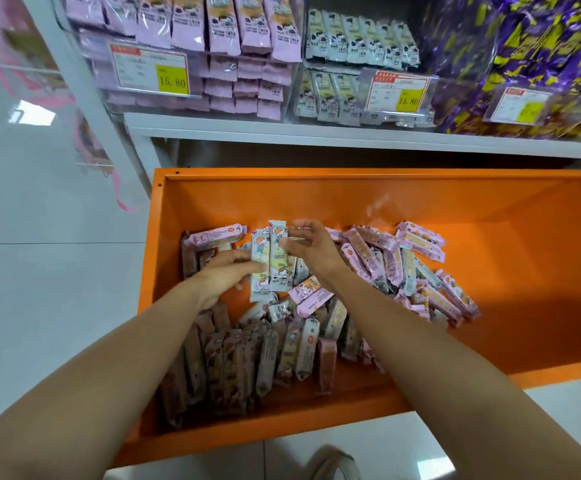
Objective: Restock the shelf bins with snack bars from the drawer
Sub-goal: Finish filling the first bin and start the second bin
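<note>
An orange drawer (524, 258) stands pulled out below the shelf, holding a loose heap of pink, brown and pale snack bars (379, 258). My left hand (226, 275) grips a small stack of pale blue-white bars (270, 261) held upright above the heap. My right hand (311, 245) pinches the top right side of that same stack, fingers curled over it. Above, clear shelf bins hold pink bars (233, 26), pale cartoon-printed bars (354, 39) and purple-yellow packets (524, 57).
Price tags reading 15.80 (173, 81) hang on the bin fronts. The white shelf edge (316, 129) runs just above the drawer's back. White tiled floor lies to the left, and a shoe tip (334, 465) shows below the drawer front.
</note>
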Tool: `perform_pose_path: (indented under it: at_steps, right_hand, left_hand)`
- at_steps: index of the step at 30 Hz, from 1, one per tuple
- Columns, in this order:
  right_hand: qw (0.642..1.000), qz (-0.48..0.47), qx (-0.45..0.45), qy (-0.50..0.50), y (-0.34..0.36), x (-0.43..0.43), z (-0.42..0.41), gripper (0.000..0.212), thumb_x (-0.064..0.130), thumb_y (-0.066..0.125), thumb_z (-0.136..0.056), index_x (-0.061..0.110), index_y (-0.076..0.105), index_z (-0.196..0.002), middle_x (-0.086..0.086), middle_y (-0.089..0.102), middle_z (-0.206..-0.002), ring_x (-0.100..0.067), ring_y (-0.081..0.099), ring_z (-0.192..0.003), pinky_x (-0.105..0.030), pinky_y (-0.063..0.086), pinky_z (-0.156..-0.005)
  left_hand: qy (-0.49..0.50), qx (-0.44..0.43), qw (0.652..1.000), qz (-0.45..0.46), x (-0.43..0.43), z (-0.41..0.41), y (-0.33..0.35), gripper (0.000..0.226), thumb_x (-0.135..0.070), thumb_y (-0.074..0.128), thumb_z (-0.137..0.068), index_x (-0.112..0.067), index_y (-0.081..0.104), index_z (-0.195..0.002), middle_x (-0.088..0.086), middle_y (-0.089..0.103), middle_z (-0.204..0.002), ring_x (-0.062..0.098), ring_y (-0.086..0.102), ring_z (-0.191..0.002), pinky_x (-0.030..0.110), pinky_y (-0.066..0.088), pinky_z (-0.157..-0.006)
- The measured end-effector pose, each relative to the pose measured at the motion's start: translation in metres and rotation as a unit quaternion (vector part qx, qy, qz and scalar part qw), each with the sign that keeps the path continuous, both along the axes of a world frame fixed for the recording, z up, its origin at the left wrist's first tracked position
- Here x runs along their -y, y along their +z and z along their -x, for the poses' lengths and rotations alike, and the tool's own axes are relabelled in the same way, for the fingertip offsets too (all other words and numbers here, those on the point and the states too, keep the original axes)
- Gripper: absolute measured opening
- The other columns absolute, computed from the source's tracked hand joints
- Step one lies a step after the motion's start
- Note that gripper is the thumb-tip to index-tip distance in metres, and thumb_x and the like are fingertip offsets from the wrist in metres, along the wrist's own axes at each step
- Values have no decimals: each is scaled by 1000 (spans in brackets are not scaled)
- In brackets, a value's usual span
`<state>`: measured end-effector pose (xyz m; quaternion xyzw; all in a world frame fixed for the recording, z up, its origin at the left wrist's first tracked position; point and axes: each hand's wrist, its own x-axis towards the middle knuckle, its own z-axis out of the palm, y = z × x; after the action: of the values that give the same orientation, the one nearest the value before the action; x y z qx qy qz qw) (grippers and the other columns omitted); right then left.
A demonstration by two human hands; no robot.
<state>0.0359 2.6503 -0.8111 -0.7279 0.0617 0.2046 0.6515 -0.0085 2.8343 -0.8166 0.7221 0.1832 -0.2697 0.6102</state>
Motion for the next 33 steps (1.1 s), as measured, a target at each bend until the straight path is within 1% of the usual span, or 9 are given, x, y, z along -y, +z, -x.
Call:
perform_pose_path:
  at_steps: [4, 8, 12, 16, 19, 23, 25, 28, 33]
  right_hand:
    - [998, 26, 51, -32, 11, -12, 3, 21, 14, 75, -85, 14, 61, -101, -1, 66, -104, -18, 64, -101, -34, 53, -94]
    - [992, 26, 107, -53, 26, -24, 8, 10, 11, 72, -87, 15, 66, -93, -5, 70, -97, -17, 67, -94, -31, 55, -88]
    - [986, 38, 161, -31, 44, -31, 14, 16, 12, 68, -91, 8, 70, -107, -7, 71, -108, -17, 67, -102, -29, 54, -91]
    - [975, 93, 193, 53, 62, -29, 15, 30, 11, 58, -97, 13, 64, -126, -2, 65, -126, -11, 59, -116, -27, 50, -99]
    - [969, 117, 207, 75, 80, -23, 15, 34, 14, 56, -97, 15, 60, -131, 0, 63, -125, -12, 58, -113, -28, 51, -95]
    - [961, 123, 228, 95, 104, -16, 11, 42, 26, 61, -96, 20, 53, -136, 1, 56, -126, -4, 54, -109, -14, 45, -83]
    - [960, 119, 235, 92, 117, -14, 4, 45, 26, 63, -95, 21, 51, -138, -3, 56, -128, -13, 56, -111, -21, 49, -88]
    - [956, 142, 229, 113, 139, -7, -8, 39, 24, 66, -93, 15, 59, -130, -11, 65, -110, -21, 63, -101, -33, 53, -90]
    - [944, 173, 210, 187, 175, 5, -21, 15, 17, 67, -92, 6, 72, -100, 9, 69, -86, 9, 62, -73, -11, 48, -69]
  left_hand:
    - [58, 17, 997, 45, 5, 2, 16, 26, -23, 77, -82, -12, 66, -103, 1, 72, -99, 19, 63, -93, 26, 43, -71]
    - [95, 1, 992, 78, 3, 2, 35, 59, -47, 89, -57, -18, 69, -104, 1, 74, -106, 26, 65, -102, 38, 50, -90]
    - [129, 19, 988, 87, 6, 0, 52, 34, -30, 81, -77, -15, 71, -106, 2, 75, -99, 18, 62, -87, 29, 45, -71]
    - [164, 28, 983, 77, 3, -5, 64, 31, -17, 80, -78, -12, 69, -106, 4, 74, -99, 15, 67, -87, 27, 49, -70]
    - [129, 52, 988, 59, 2, -7, 76, 30, -12, 79, -78, -11, 68, -106, 6, 75, -98, 16, 71, -84, 25, 50, -65]
    - [52, 94, 994, 34, 5, -5, 99, 31, -8, 78, -78, -12, 67, -107, 6, 75, -95, 20, 73, -85, 28, 55, -71]
    - [13, 108, 994, 32, 7, -6, 108, 35, -6, 79, -78, -10, 67, -111, 7, 75, -97, 22, 73, -88, 35, 58, -82]
    - [-39, 136, 990, 18, 9, -7, 122, 34, -3, 78, -78, -7, 68, -110, 8, 75, -99, 26, 71, -95, 42, 55, -93]
    - [-89, 177, 980, 19, 13, -10, 146, 29, 0, 77, -78, -4, 68, -105, 9, 75, -96, 21, 71, -86, 33, 56, -82]
